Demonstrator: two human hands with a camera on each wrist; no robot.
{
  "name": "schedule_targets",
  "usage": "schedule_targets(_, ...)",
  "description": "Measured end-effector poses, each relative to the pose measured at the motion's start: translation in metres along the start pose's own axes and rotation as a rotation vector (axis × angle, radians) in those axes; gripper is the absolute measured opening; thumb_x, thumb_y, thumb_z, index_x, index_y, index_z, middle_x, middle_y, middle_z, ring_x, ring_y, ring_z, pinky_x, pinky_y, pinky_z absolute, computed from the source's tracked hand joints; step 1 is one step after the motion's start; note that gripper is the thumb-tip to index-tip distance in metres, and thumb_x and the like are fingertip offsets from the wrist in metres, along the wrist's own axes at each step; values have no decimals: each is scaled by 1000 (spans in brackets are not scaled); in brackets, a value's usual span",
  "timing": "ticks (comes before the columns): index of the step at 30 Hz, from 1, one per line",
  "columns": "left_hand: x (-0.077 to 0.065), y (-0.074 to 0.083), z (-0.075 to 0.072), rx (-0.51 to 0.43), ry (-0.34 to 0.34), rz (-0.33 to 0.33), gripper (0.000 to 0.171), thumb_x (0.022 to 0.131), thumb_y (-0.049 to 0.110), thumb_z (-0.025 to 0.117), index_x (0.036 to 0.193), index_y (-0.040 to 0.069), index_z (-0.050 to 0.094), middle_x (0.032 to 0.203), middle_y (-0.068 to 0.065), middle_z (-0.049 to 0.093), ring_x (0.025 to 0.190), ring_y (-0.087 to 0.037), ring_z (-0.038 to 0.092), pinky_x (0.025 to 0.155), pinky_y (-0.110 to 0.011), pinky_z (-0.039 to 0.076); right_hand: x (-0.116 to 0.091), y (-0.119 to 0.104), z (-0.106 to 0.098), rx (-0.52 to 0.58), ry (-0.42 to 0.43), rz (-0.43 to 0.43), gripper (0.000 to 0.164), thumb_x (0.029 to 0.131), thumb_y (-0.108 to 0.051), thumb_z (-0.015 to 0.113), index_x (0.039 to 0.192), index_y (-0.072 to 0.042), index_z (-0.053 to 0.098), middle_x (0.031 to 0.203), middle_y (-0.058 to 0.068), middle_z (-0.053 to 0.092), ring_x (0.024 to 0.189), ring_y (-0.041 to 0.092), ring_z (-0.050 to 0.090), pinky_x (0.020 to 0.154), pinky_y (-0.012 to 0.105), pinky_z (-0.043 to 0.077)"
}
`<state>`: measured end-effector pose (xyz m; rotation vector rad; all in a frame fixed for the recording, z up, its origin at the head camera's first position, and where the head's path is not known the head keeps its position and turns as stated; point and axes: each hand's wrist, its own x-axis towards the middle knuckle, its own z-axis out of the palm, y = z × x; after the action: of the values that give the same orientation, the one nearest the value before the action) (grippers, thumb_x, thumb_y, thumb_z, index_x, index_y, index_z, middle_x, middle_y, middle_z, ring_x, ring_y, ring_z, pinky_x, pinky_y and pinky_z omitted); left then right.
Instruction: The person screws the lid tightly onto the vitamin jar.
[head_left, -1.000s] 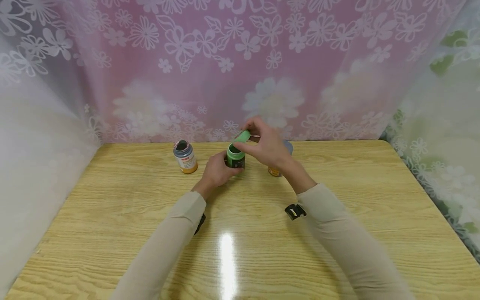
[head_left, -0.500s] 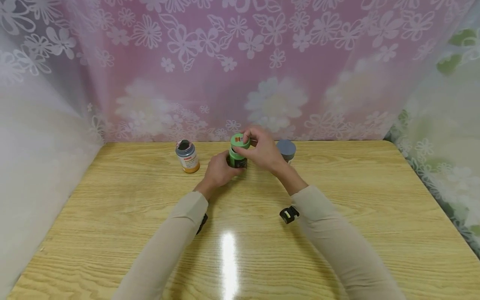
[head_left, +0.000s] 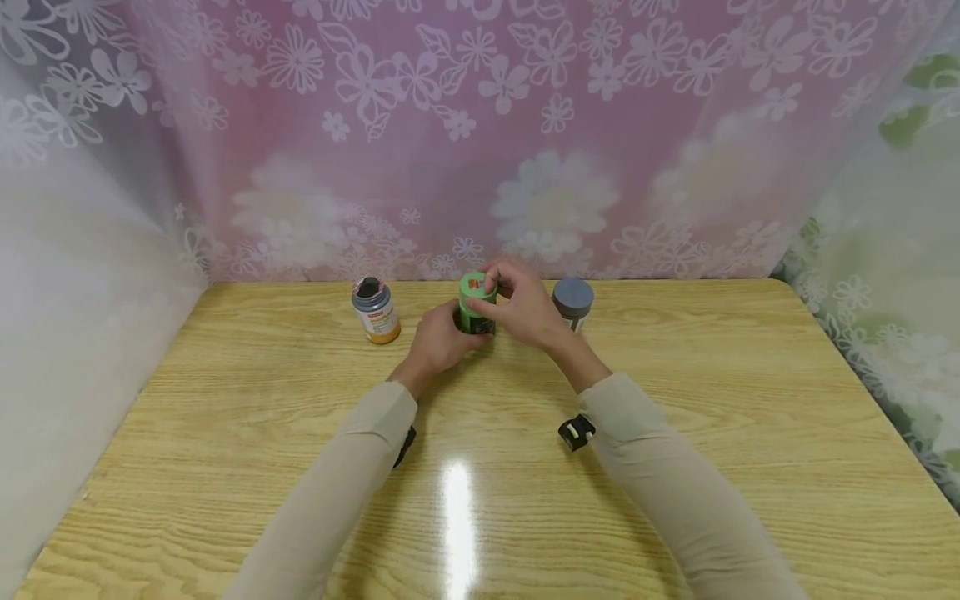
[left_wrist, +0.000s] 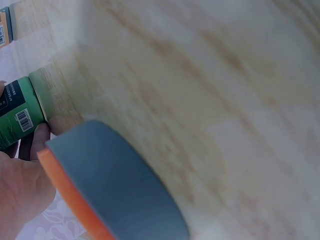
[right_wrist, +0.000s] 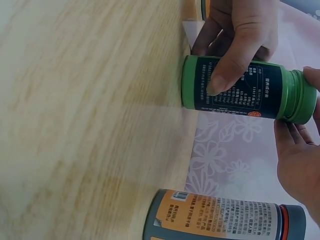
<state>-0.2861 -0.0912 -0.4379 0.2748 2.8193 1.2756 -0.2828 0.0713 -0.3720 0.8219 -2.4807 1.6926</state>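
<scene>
A green jar [head_left: 476, 322] with a dark label stands upright at the back middle of the table, and my left hand [head_left: 438, 340] grips its body. In the right wrist view the left thumb presses along the label. Fingers of my right hand [head_left: 521, 310] hold the green lid [head_left: 473, 285], which sits over the jar's mouth. Ridges of the green neck [right_wrist: 289, 97] show just below the lid in the right wrist view. Part of the jar is hidden behind both hands.
An uncapped jar [head_left: 377, 321] with a grey neck stands to the left, torn seal around its mouth. Right of my hands is a jar with a grey lid [head_left: 573, 295]. A floral curtain [head_left: 420, 167] hangs behind the wooden table [head_left: 675, 400]. A grey and orange shape [left_wrist: 120, 175] looms in the left wrist view.
My right hand has tilted the green lid from nearly upright to flat and lowered it onto the green jar's mouth. The left hand keeps its hold; the grey-lidded jar shows more.
</scene>
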Motion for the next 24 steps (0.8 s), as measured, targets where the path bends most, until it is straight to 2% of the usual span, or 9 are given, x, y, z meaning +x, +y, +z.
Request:
schedule_targets(5, -1, 0, 0, -2, 1, 9, 52, 82, 33, 77, 121, 6, 58, 110, -8, 63, 96, -22, 60, 83, -37, 49, 3, 19, 1, -45, -20, 8, 29, 86, -17, 73, 85, 0, 50, 128, 9, 45, 116, 22, 49, 96, 31, 44)
schedule_targets(11, -2, 1, -1, 0, 1, 3, 52, 82, 33, 77, 122, 5, 58, 111, -9, 63, 97, -23, 60, 84, -38, 49, 7, 15, -6, -163, -96, 5, 27, 87, -23, 73, 84, -6, 52, 129, 6, 46, 122, 20, 43, 101, 34, 40)
schedule_targets(14, -1, 1, -2, -8, -6, -8, 54, 82, 32, 77, 124, 6, 56, 112, -9, 62, 98, -23, 59, 85, -39, 49, 10, 7, -14, -232, -167, 4, 24, 89, -26, 70, 89, -8, 54, 132, 5, 46, 127, 20, 41, 104, 35, 36)
schedule_targets(17, -1, 1, -2, -7, -15, -20, 55, 82, 32, 77, 126, 7, 55, 113, -8, 62, 98, -23, 59, 85, -39, 49, 16, -3, -23, -307, -253, -27, 22, 92, -27, 66, 104, -10, 59, 133, 5, 47, 127, 21, 42, 104, 35, 35)
schedule_targets(21, -1, 1, -2, -2, -24, -17, 55, 82, 32, 77, 126, 7, 55, 112, -7, 62, 97, -23, 59, 84, -39, 49, 26, -17, -32, -460, -394, -107, 36, 94, -24, 64, 126, -10, 58, 136, 7, 47, 130, 24, 39, 105, 42, 33)
schedule_targets(24, -1, 1, -2, 0, -25, -2, 54, 83, 32, 76, 126, 7, 55, 112, -7, 62, 97, -23, 60, 84, -39, 49, 33, -25, -35, -556, -516, -139, 41, 93, -21, 65, 132, -11, 56, 143, 9, 43, 136, 26, 32, 107, 44, 30)
